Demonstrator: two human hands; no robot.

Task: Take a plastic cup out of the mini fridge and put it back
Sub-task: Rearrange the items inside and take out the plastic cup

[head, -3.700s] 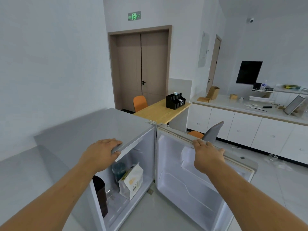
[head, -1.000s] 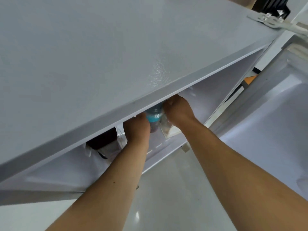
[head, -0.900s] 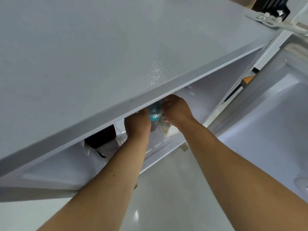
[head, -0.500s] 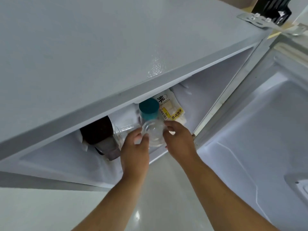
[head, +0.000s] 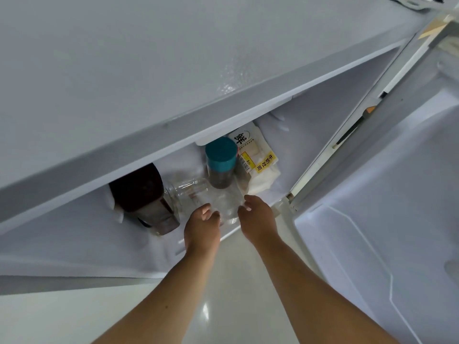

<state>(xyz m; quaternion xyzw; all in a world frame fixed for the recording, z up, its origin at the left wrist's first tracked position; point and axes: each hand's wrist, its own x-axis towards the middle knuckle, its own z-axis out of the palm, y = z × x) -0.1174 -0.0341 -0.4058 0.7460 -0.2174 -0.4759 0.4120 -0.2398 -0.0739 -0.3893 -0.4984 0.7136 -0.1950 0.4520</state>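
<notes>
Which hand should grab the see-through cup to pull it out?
Probably the right hand: its fingers already curl beside the clear plastic cup near the fridge's open edge. The left hand touches the other side, but the dark bottle crowds it.

Clear glossy plastic cup, smooth matt fridge top, glossy floor

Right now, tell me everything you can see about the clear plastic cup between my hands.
The clear plastic cup is see-through and looks empty, thin-walled and hard to outline. It sits at the front edge of the mini fridge floor, just ahead of the teal-lidded jar and right of a clear glass jar lying on its side. The left hand and right hand flank it with fingers spread; whether they touch it cannot be told.
</notes>
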